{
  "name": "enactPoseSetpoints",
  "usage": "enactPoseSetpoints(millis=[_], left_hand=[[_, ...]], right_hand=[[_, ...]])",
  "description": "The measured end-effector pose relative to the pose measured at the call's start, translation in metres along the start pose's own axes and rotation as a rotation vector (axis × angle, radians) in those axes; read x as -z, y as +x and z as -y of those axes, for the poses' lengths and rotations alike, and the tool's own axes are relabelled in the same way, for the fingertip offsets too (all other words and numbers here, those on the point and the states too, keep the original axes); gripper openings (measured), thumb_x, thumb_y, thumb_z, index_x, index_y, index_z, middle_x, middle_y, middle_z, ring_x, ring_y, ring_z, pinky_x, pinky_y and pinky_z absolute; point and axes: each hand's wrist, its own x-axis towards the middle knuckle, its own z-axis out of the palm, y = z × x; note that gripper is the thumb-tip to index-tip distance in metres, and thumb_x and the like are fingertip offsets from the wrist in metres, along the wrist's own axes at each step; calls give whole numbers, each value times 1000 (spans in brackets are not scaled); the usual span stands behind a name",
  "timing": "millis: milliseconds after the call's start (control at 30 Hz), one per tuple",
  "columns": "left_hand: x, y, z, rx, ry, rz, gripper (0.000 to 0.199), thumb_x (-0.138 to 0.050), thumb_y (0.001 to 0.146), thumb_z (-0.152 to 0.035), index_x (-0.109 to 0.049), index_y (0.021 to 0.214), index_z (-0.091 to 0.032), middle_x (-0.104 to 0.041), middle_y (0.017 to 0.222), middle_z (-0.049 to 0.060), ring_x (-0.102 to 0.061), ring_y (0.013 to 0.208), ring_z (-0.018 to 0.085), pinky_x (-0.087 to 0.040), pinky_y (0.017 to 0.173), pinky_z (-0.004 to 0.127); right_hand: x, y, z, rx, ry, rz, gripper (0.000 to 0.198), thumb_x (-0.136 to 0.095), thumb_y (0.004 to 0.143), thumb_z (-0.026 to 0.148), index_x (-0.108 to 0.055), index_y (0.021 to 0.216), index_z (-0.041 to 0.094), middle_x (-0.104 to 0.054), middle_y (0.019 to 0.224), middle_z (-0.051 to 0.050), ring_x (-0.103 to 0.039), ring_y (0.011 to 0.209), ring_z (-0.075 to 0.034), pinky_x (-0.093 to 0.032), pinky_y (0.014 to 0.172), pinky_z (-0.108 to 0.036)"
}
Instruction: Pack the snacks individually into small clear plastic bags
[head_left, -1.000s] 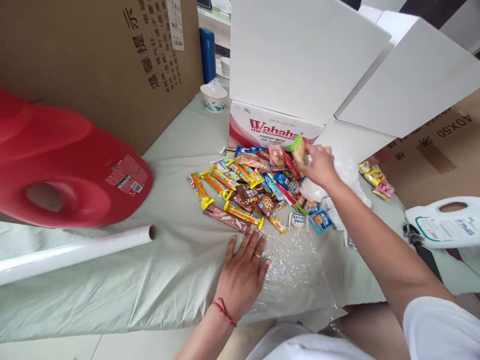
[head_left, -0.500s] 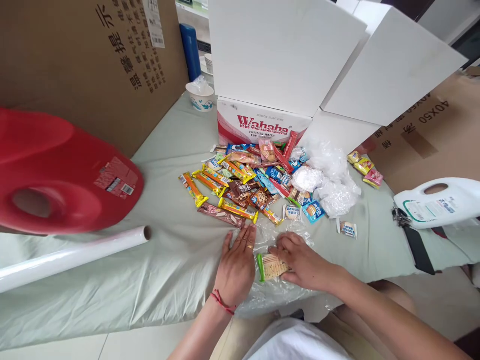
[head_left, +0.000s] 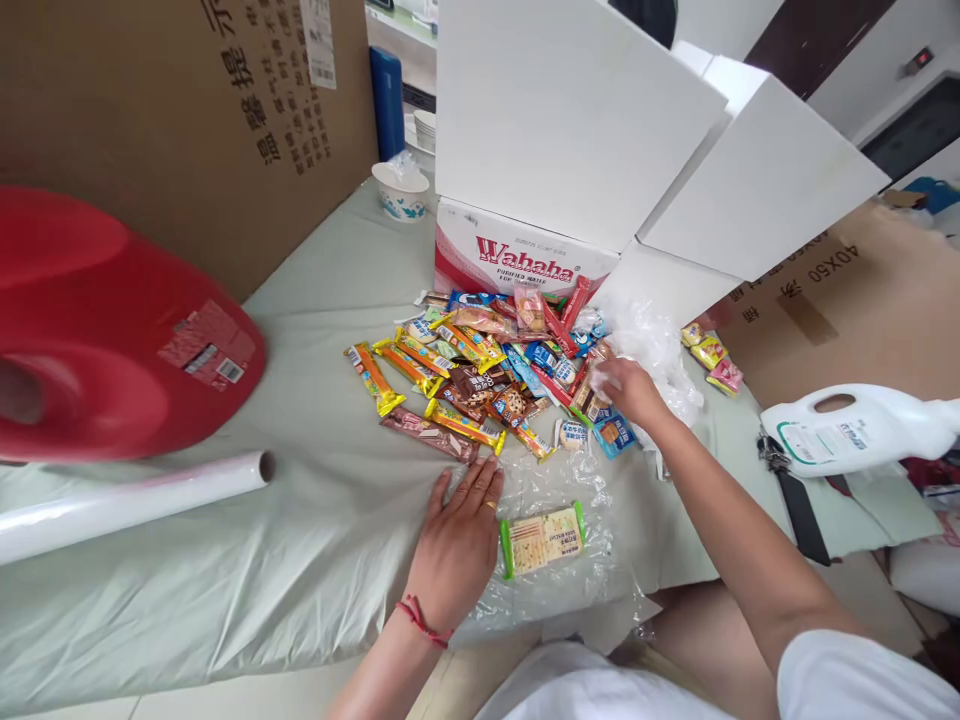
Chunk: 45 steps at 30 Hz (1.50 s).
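My left hand [head_left: 461,520] lies flat with fingers stretched out, pressing the edge of a clear plastic film [head_left: 480,610] on the cloth. To its right, a green-ended packet of soda biscuits [head_left: 544,540] rests on the film. My right hand [head_left: 632,388] reaches to the right side of the snack pile, beside crumpled clear plastic bags [head_left: 679,385]. Its fingers are pinched together, and what they hold is blurred and partly hidden. Below them lies a blue snack packet [head_left: 614,436]. Nearer my left hand are a brown wrapped bar [head_left: 429,432] and yellow-orange wrapped bars [head_left: 466,427].
A Wahaha carton [head_left: 525,255] stands behind the pile, with white boxes [head_left: 577,110] above it. At left are a red jug [head_left: 127,340], a film roll [head_left: 142,505] and a large brown carton [head_left: 150,120]. A white detergent bottle [head_left: 862,430] lies at right.
My right hand has let go of the biscuit packet and moved up to the pile beside the plastic bags. The packet now lies fully visible on the film. My left hand stays flat.
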Motion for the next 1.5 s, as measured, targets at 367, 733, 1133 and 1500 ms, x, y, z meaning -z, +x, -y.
enactPoseSetpoints(millis=[367,733,1133,1500], left_hand=[[-1,1,1,7,-40,-21,50,-39,99,-17,-64,143,-17,-54,158,8,-50,147,27,-21,129,50],[2,3,-1,5,-46,19,49,-41,100,-17,-63,144,-20,-56,157,10,-51,147,29,-29,126,55],[7,5,-7,53,-82,118,52,-37,103,-22,-55,151,-18,-49,162,11,-42,154,27,-24,129,58],[9,9,-4,114,-105,108,56,-35,100,-20,-54,153,-20,-48,163,11,-43,153,27,-25,129,52]], right_hand=[[20,-26,-35,-112,-118,87,48,-67,79,24,-73,126,20,-66,140,-15,-50,138,-36,-35,118,-59],[-6,-24,53,207,-536,214,54,-52,91,8,-63,142,23,-54,157,-14,-22,159,-39,-7,123,-77],[29,-113,122,496,-2,344,62,-68,93,53,-59,144,18,-63,130,-18,-54,124,-37,-45,107,-56],[-46,-170,129,355,-24,347,76,-77,88,53,-54,152,19,-61,135,-18,-42,138,-39,-32,118,-56]])
